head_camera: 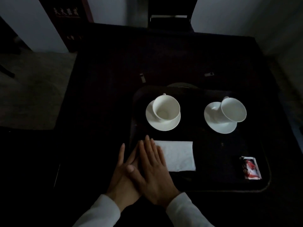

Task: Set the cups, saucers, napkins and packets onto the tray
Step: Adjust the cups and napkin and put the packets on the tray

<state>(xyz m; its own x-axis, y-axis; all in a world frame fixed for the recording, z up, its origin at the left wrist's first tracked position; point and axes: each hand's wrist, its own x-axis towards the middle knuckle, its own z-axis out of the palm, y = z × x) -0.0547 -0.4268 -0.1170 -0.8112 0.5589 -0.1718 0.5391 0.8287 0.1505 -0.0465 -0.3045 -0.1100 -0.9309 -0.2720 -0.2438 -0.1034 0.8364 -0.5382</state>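
Observation:
A dark tray (213, 153) lies on the dark table. At its back left a white cup (165, 108) stands on a white saucer (164, 126). A second cup (232, 109) sits at the back right, toward the right side of its saucer (218, 126). On the tray's front left lies a folded white napkin (178, 155), and a red and white packet (250, 167) lies at the front right. My right hand (152, 171) lies flat over my left hand (119, 176), its fingers over the napkin's left edge. Neither hand holds anything.
A dark chair (170, 18) stands at the table's far side. Two small pale items (142, 77) (209, 74) lie on the table behind the tray. The table's left edge (68, 112) drops to a pale floor. A dim rounded shape (182, 85) shows just behind the tray.

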